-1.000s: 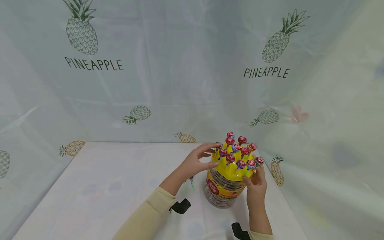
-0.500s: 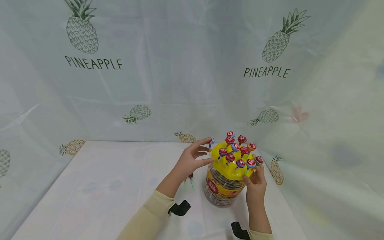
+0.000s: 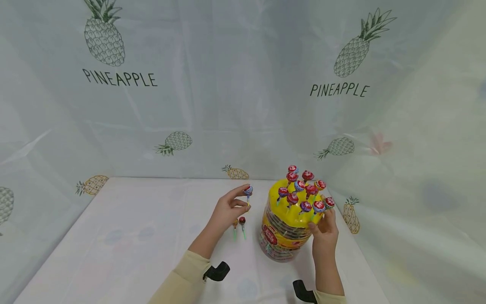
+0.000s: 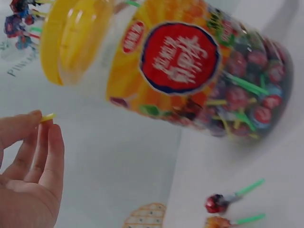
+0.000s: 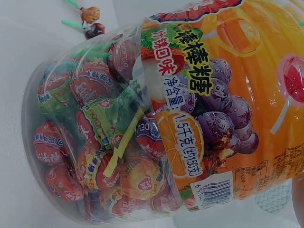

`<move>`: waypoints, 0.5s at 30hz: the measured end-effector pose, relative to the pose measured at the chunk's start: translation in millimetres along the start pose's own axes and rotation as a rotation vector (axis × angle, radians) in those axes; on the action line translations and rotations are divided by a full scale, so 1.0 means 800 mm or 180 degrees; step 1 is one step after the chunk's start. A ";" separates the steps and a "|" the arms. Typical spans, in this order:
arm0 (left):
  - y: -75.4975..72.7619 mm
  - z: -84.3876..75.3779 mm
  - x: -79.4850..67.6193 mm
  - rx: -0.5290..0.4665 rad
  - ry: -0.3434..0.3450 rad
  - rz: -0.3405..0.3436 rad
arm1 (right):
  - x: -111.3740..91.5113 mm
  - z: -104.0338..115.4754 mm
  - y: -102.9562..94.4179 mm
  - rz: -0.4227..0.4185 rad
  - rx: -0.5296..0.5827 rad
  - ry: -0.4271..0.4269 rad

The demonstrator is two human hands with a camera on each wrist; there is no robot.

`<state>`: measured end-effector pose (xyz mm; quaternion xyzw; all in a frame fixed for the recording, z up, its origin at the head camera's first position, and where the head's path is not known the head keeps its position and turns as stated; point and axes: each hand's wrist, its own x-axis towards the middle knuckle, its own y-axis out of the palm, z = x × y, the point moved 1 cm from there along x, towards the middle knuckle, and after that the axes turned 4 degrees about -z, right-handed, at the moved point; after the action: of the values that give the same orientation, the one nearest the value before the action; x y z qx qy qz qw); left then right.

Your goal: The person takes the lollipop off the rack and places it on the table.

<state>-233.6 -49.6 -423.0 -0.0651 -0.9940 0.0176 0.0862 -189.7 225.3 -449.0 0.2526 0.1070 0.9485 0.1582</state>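
Note:
A blue-wrapped lollipop [image 3: 248, 191] is pinched upright in my left hand [image 3: 227, 210], over the table left of the jar. In the left wrist view only its yellow stick [image 4: 48, 117] shows past the fingertips. The clear plastic jar [image 3: 279, 241] has a yellow lid [image 3: 282, 217] with several wrapped lollipops standing in it. My right hand [image 3: 325, 234] grips the lid's right edge, thumb in front, the other fingers partly hidden behind. More wrapped lollipops [image 5: 98, 123] lie inside the jar, behind its fruit-printed label [image 5: 209, 109].
Two lollipops with green sticks, one orange [image 3: 235, 223] and one dark red [image 3: 242, 221], lie on the white table [image 3: 152, 236] left of the jar. A pineapple-print curtain [image 3: 243, 84] hangs behind the table and along its sides.
My left hand has taken the blue-wrapped lollipop away from the lid's left side, moving left and down with it. My right hand and the jar have stayed in place.

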 end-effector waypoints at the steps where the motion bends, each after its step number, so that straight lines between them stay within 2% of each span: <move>1: -0.002 0.006 0.001 0.0024 -0.0028 -0.0029 | 0.000 0.000 0.000 0.0005 -0.0018 0.0001; 11: -0.017 0.061 0.001 0.0127 -0.0336 -0.0283 | 0.001 0.000 -0.002 0.0021 0.0082 -0.0029; 15: -0.022 0.079 -0.004 0.0138 -0.0445 -0.0316 | 0.001 -0.002 -0.001 0.0018 0.0061 -0.0017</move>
<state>-243.8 -68.6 -484.5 -0.0125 -0.9990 0.0393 0.0188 -191.1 225.9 -450.5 0.2569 0.1149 0.9472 0.1535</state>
